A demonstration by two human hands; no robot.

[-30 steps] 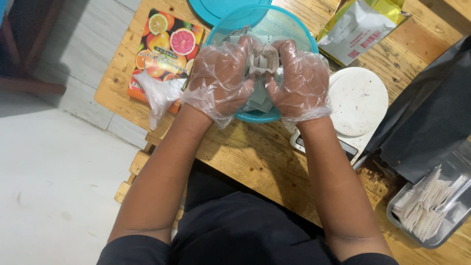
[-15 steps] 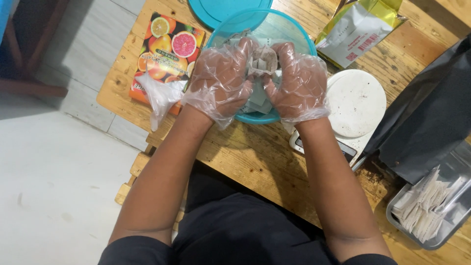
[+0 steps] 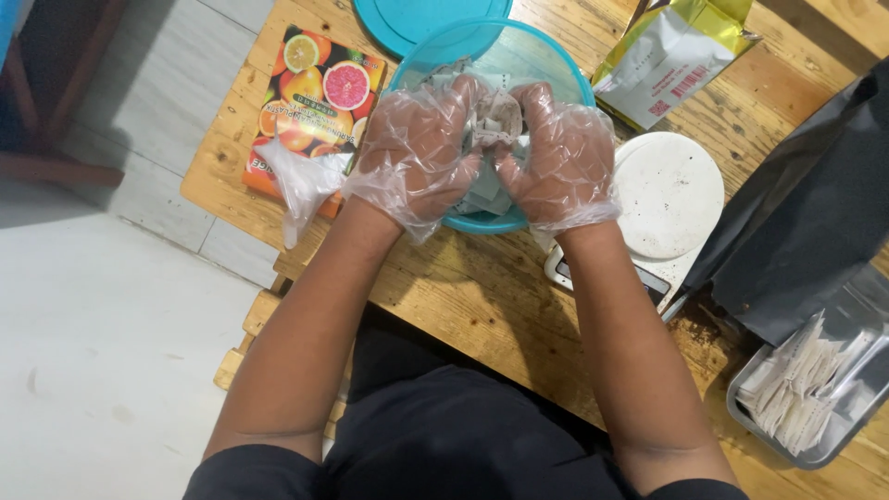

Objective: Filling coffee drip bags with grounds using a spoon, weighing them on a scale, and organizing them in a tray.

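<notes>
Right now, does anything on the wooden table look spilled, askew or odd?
Dark crumbs lie scattered on the wooden table beside the white round scale. A loose clear plastic glove lies crumpled over the fruit-printed box.

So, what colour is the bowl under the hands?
The bowl is translucent turquoise blue; the head view shows it.

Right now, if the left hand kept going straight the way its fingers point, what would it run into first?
The left hand points up and slightly right, over the teal bowl. It would likely first meet the pale packets it already touches, then the bowl's far wall. Depth is hard to judge from above.
</notes>
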